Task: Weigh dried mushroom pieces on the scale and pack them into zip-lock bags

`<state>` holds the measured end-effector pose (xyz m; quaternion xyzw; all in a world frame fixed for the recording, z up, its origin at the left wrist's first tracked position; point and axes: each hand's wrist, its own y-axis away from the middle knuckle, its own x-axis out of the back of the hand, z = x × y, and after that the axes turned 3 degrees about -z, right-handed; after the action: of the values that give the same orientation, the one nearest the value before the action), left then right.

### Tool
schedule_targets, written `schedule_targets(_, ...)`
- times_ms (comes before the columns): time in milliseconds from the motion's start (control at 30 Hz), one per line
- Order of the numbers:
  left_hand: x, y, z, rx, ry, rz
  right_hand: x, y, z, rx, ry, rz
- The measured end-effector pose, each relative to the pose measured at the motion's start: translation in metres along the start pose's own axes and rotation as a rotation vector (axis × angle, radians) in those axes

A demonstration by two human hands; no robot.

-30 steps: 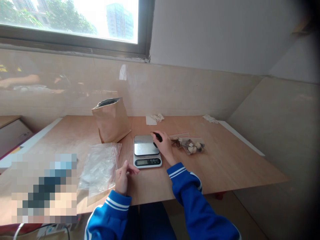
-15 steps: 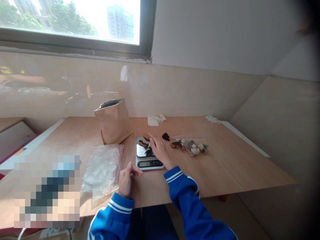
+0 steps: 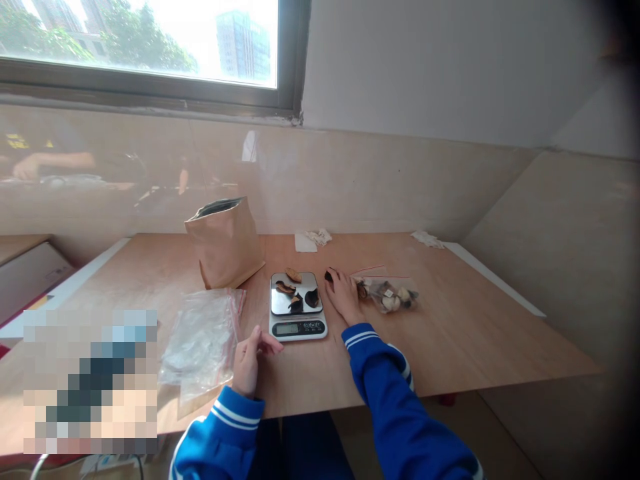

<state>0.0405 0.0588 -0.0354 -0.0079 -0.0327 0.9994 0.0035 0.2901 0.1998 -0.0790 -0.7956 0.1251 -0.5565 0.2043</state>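
A digital kitchen scale [image 3: 303, 319] stands on the table with several dried brown and black pieces on its shiny plate, among them a tan oval one [image 3: 293, 275] and a dark curved one [image 3: 311, 298]. Just right of the scale, my right hand [image 3: 343, 295] has its fingertips closed about a black dried piece [image 3: 329, 275], partly hidden by them. Beside that hand lies a clear zip bag [image 3: 393, 299] with pale and dark dried pieces. My left hand [image 3: 250, 357] rests near the scale's front left corner, fingers loosely apart and holding nothing.
A brown paper pouch [image 3: 227, 243] stands with its top open behind a stack of clear zip bags [image 3: 200, 340]. Crumpled white tissues [image 3: 319, 237] lie by the wall. A blurred-out patch [image 3: 90, 380] covers the left front.
My right hand has moved right, off the scale's plate, to the black piece on the table. The dark curved piece now shows on the plate. My left hand has hardly moved.
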Motion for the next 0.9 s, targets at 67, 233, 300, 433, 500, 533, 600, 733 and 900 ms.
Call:
schedule_targets(67,0.0,0.0,-0.001,0.006,0.001,0.002,-0.001,0.001,0.001,-0.029,-0.023,0.002)
schedule_targets(233,0.002,0.0,-0.003,0.018,0.015,0.005,-0.001,0.001,0.0,-0.091,-0.361,0.153)
schedule_targets(300,0.002,0.0,-0.003,0.02,0.01,0.007,-0.001,-0.001,-0.005,-0.166,-0.56,0.278)
schedule_targets(433,0.002,-0.001,-0.003,0.027,-0.02,0.011,0.003,-0.004,-0.023,-0.239,-0.729,0.388)
schedule_targets(500,0.001,-0.001,-0.002,0.031,-0.03,0.01,0.006,-0.003,-0.033,-0.186,-0.801,0.308)
schedule_targets(533,0.001,-0.001,-0.002,0.033,-0.029,0.01,0.008,-0.003,-0.036,-0.141,-0.838,0.24)
schedule_targets(600,0.001,-0.001,-0.002,0.034,-0.02,0.008,0.013,0.0,-0.041,-0.051,-0.88,0.118)
schedule_targets(733,0.002,0.0,-0.002,0.016,-0.018,0.03,0.021,0.005,-0.041,-0.055,-0.843,0.118)
schedule_targets(900,0.004,0.0,-0.004,-0.012,-0.008,0.065,0.019,0.008,-0.038,-0.096,-0.738,0.245)
